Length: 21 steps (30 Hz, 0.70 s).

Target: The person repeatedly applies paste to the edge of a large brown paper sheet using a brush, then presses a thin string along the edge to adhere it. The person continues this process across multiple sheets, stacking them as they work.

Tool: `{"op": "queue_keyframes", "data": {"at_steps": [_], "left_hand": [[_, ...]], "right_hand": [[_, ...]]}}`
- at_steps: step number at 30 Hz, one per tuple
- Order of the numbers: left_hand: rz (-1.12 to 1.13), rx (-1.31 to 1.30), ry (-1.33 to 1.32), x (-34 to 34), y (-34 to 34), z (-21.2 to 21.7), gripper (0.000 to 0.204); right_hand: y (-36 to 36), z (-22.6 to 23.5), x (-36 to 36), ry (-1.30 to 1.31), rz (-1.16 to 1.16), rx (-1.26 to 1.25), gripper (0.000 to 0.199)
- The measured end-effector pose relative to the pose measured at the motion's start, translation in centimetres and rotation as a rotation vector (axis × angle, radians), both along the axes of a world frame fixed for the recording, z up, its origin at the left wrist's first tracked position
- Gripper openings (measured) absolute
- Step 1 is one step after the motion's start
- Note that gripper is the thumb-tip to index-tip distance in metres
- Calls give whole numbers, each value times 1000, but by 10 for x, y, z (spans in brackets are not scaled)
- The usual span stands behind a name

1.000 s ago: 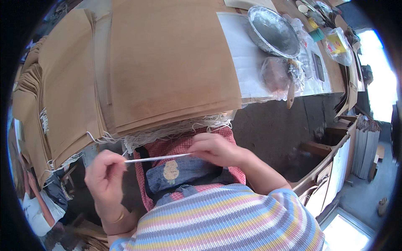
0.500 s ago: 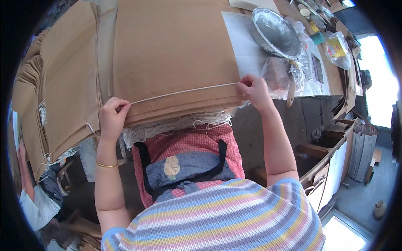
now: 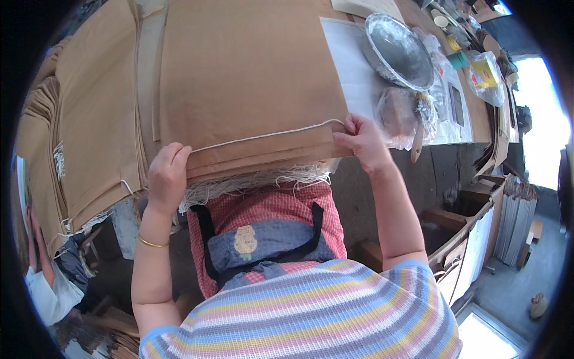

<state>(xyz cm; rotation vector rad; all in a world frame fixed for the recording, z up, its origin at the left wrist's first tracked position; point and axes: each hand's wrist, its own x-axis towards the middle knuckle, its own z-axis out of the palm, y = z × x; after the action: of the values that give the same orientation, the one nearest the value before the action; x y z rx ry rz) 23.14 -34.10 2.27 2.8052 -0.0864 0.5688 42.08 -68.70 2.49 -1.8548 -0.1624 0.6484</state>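
Note:
A white string (image 3: 263, 137) lies across the near part of a stack of brown paper sheets (image 3: 251, 66). At its left end my left hand (image 3: 168, 173) is closed on the string, fingertips pressed together at the paper's edge. My right hand (image 3: 369, 146) has its fingers closed at the string's right end, with the thumb lower down against the paper. The string bows up slightly beside my right fingers. Below the sheets' near edge hangs a thick fringe of white strings (image 3: 257, 180).
Further brown paper stacks (image 3: 98, 113) stand at the left, a loose string on one. To the right are a metal basin (image 3: 399, 51), a plastic-wrapped block (image 3: 396, 113), a brush (image 3: 417, 140) and a phone (image 3: 456, 106). Another person's arm (image 3: 39, 239) shows at the far left.
The string has gone from taut and straight to slightly bowed at its right end. My left hand has turned palm down, and my right thumb has moved down onto the paper.

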Motion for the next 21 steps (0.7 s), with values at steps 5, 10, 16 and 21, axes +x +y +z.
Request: {"op": "queue_keyframes", "data": {"at_steps": [5, 10, 16, 21], "left_hand": [[-108, -185, 147, 1, 2, 12, 23], [-148, -289, 323, 7, 4, 39, 29], [178, -422, 338, 16, 21, 8, 18], [438, 9, 375, 22, -11, 3, 20]], "right_hand": [[19, -13, -20, -785, -128, -491, 30], [20, 2, -10, -1159, 535, -204, 19], [41, -4, 0, -584, 150, -234, 10], [48, -17, -10, -921, 88, -544, 27]]}}
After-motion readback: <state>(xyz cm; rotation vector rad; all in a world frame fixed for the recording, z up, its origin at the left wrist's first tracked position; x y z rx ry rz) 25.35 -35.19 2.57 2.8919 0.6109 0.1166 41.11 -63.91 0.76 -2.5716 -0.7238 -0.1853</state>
